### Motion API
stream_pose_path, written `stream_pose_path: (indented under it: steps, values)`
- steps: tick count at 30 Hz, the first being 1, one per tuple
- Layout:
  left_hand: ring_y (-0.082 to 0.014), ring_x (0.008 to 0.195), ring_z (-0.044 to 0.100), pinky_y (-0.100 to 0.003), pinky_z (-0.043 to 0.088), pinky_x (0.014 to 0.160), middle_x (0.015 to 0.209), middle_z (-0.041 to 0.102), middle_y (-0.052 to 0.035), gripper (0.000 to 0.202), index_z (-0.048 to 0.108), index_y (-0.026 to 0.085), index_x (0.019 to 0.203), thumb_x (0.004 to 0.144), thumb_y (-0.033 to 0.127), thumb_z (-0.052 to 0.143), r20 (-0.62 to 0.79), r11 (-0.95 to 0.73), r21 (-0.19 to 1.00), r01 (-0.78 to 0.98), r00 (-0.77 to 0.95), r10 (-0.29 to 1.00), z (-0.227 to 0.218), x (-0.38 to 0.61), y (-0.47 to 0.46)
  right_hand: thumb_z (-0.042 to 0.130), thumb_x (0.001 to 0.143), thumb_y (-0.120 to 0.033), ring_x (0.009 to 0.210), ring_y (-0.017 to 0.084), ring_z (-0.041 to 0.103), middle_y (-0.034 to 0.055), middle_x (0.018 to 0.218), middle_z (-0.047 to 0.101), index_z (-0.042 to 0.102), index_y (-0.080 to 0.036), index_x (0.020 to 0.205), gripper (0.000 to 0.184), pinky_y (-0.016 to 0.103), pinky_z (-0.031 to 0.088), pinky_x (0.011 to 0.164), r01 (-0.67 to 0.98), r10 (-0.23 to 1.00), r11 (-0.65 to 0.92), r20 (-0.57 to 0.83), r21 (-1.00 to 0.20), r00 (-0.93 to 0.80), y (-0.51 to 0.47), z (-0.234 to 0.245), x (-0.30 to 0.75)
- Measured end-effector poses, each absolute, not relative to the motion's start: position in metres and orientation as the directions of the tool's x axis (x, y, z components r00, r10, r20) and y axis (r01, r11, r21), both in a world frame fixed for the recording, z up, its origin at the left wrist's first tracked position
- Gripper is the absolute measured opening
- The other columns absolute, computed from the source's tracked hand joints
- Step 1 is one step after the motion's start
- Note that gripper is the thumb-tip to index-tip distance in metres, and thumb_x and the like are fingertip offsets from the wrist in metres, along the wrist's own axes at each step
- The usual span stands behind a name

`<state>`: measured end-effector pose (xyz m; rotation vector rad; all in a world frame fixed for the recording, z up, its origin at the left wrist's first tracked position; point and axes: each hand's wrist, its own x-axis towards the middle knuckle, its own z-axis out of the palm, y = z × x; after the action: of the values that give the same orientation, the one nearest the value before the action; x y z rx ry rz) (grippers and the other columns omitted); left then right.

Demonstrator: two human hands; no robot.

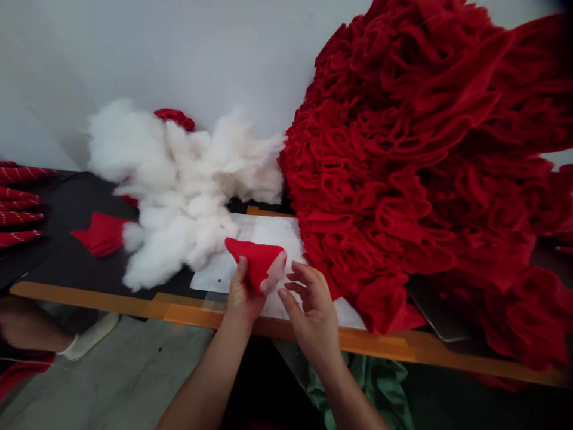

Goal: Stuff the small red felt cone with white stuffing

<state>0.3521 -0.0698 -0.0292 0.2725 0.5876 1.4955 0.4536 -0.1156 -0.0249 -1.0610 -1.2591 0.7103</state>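
Note:
My left hand (246,292) grips a small red cone-shaped fabric piece (255,258), its tip pointing left. White stuffing (274,273) shows at its wide end, which faces right. Just right of that end is my right hand (312,304), fingers apart and curved, with nothing seen in them. Behind the left hand a heap of white fibre stuffing (188,191) spreads over the table. Another red fabric piece (102,234) lies to the left, with a tuft of stuffing at its end.
A tall pile of red fabric pieces (380,161) fills the right side. White sheets (210,275) lie under my hands. Orange tape (179,310) runs along the table's front edge. Red dotted pieces (20,206) sit far left, and a person's leg (36,325) shows below. Green cloth (380,388) hangs under the table.

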Motion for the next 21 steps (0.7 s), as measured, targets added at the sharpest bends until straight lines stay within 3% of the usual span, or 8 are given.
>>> stream_pose_path:
  steps: [7, 12, 17, 21]
  values:
    - [-0.0256, 0.098, 0.061, -0.035, 0.051, 0.080, 0.108, 0.065, -0.0076, 0.084, 0.048, 0.024, 0.121, 0.048, 0.050, 0.080, -0.061, 0.004, 0.629, -0.778, -0.044, 0.997, -0.027, 0.358, -0.081, 0.060, 0.076, -0.018, 0.095, 0.018, 0.058, 0.0072, 0.113, 0.047, 0.052, -0.027, 0.117, 0.043, 0.032, 0.057, 0.074, 0.028, 0.885, 0.404, 0.398, -0.915, 0.242, -0.109, -0.026, 0.440]
    - [-0.0267, 0.102, 0.060, -0.036, 0.050, 0.084, 0.114, 0.063, -0.0084, 0.095, 0.039, 0.027, 0.131, 0.048, 0.051, 0.080, 0.029, -0.021, 0.716, -0.697, 0.000, 1.000, -0.025, 0.359, -0.088, 0.057, 0.076, -0.017, 0.100, 0.022, 0.057, 0.0090, 0.111, 0.052, 0.058, -0.026, 0.112, 0.036, 0.039, 0.054, 0.081, 0.312, 0.792, 0.514, 0.581, -0.799, 0.185, -0.110, -0.028, 0.444]
    - [-0.0252, 0.098, 0.062, -0.036, 0.050, 0.085, 0.109, 0.065, -0.0077, 0.102, 0.037, 0.026, 0.133, 0.044, 0.047, 0.083, 0.003, -0.012, 0.713, -0.701, -0.014, 1.000, -0.027, 0.359, -0.090, 0.052, 0.078, -0.013, 0.100, 0.023, 0.056, 0.0087, 0.111, 0.052, 0.057, -0.028, 0.116, 0.041, 0.038, 0.054, 0.078, 0.442, 0.770, 0.517, 0.624, -0.733, 0.135, -0.111, -0.031, 0.448]
    - [-0.0268, 0.098, 0.062, -0.038, 0.049, 0.085, 0.111, 0.064, -0.0099, 0.100, 0.036, 0.025, 0.133, 0.047, 0.046, 0.082, -0.005, 0.030, 0.676, -0.736, 0.036, 0.999, -0.026, 0.358, -0.090, 0.047, 0.079, -0.009, 0.104, 0.025, 0.051, 0.0081, 0.114, 0.050, 0.056, -0.033, 0.117, 0.046, 0.043, 0.050, 0.080, 0.613, 0.667, 0.565, 0.743, -0.552, 0.055, -0.115, -0.034, 0.450]
